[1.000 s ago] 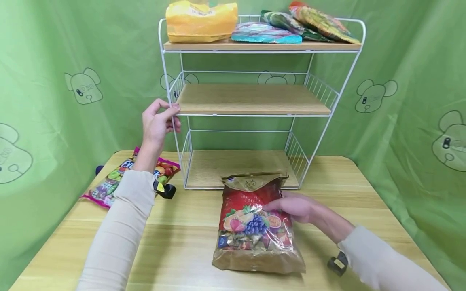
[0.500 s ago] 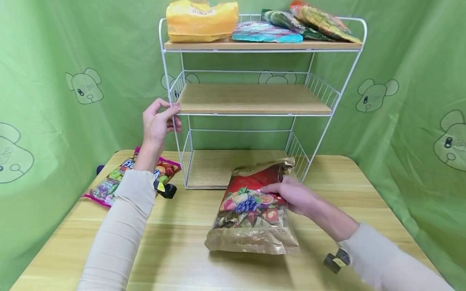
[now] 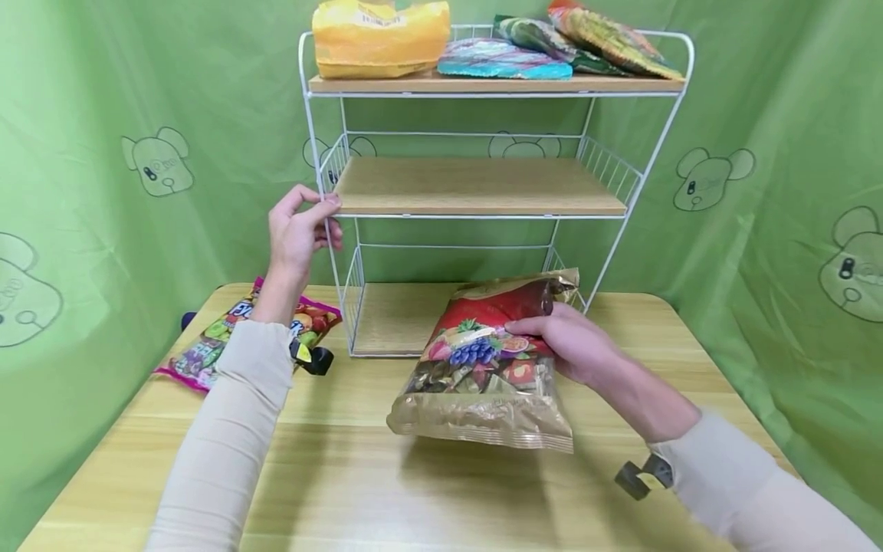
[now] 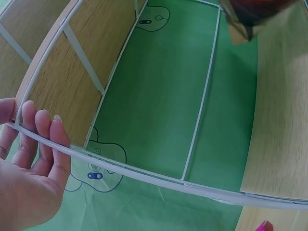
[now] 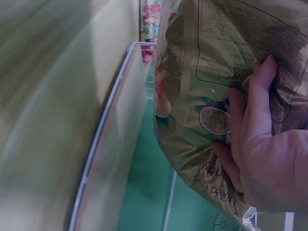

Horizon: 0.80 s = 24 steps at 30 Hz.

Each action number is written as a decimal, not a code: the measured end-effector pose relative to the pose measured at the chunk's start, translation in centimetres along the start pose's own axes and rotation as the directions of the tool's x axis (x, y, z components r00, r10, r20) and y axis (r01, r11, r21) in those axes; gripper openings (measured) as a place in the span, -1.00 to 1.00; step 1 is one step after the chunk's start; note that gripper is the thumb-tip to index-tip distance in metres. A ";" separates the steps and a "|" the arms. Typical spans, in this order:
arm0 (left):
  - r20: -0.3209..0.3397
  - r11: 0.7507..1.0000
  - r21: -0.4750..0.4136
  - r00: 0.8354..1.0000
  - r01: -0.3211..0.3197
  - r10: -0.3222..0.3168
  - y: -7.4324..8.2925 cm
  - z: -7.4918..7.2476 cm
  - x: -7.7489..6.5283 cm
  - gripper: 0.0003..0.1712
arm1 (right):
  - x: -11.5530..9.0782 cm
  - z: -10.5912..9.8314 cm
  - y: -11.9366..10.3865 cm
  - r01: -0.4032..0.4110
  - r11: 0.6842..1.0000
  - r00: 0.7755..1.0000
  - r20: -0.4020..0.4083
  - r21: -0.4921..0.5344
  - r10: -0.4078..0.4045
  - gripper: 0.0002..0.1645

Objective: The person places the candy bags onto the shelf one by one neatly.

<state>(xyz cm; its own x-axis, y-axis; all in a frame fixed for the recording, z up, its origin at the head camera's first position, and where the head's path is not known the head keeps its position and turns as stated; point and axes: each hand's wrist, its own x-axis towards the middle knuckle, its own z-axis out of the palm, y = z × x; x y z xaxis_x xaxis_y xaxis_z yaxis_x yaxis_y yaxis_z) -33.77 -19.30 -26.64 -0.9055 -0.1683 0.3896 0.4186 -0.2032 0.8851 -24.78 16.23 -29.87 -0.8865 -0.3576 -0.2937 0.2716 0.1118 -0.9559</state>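
Observation:
My right hand (image 3: 579,341) grips the right side of a red and gold bag of mixed fruit candy (image 3: 483,360). The thumb lies on the printed front, while the right wrist view shows the other fingers (image 5: 260,101) spread against the back. Raised off the table, the bag tilts with its top toward the rack's bottom shelf (image 3: 393,314), overlapping that shelf's right part in the head view. At the left front post of the white wire rack (image 3: 331,264), my left hand (image 3: 295,234) holds the corner of the middle shelf (image 3: 476,184), fingers curled round the frame in the left wrist view (image 4: 41,154).
A pink-edged candy bag (image 3: 207,349) lies on the table (image 3: 331,475), left of the rack, partly behind the left forearm. The top shelf (image 3: 497,86) bears a yellow bag (image 3: 381,42), a blue packet (image 3: 505,60) and green and orange packets (image 3: 610,42). Green curtain (image 3: 83,84) surrounds the table.
My right hand has lifted the red and gold candy bag off the table and moved it forward toward the bottom shelf, tipping its top right. The left hand stays at the rack.

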 end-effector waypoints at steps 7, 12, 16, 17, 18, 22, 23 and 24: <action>0.000 1.000 0.003 1.000 0.002 -0.002 0.1 -0.1 0.0 -0.85 | -1.2 0.3 -2.4 0.011 1.000 0.999 -0.036 0.012 -0.011 -0.65; 0.004 1.000 0.000 1.000 -0.001 0.001 0.1 -0.1 0.1 -0.85 | -2.2 0.5 -4.2 0.027 0.999 0.998 -0.059 0.023 -0.026 -0.60; 0.004 1.000 -0.003 1.000 -0.004 0.004 0.2 0.0 0.1 -0.86 | -3.3 0.4 -5.9 0.017 1.000 0.998 -0.067 -0.004 -0.017 -0.51; 0.004 1.000 -0.003 1.000 -0.005 0.005 0.2 0.0 0.0 -0.86 | -3.6 0.4 -6.3 0.013 1.000 0.998 -0.067 -0.007 -0.013 -0.49; 0.004 1.000 -0.002 1.000 -0.006 0.006 0.2 0.0 0.0 -0.86 | -3.9 0.3 -6.7 0.004 1.000 0.998 -0.069 -0.010 -0.005 -0.47; 0.002 1.000 0.002 1.000 -0.004 0.004 0.2 0.0 0.0 -0.86 | -5.0 0.1 -8.3 -0.024 1.000 0.996 -0.080 0.017 0.025 -0.41; 0.002 1.000 0.002 1.000 -0.004 0.004 0.2 0.0 0.0 -0.86 | -5.4 0.1 -8.7 -0.031 0.999 0.995 -0.089 0.028 0.033 -0.39; 0.002 1.000 0.002 1.000 -0.002 0.002 0.2 0.0 0.0 -0.86 | -5.7 0.1 -9.0 -0.036 0.999 0.995 -0.094 0.040 0.040 -0.36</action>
<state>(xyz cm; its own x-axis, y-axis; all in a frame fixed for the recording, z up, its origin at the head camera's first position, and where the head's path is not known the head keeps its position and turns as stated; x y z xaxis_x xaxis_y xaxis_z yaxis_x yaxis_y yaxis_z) -33.66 -19.37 -26.48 -0.9047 -0.1670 0.3921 0.4205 -0.2006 0.8848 -22.13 17.19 -19.61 -0.9063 -0.2640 -0.3300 0.3182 0.0876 -0.9440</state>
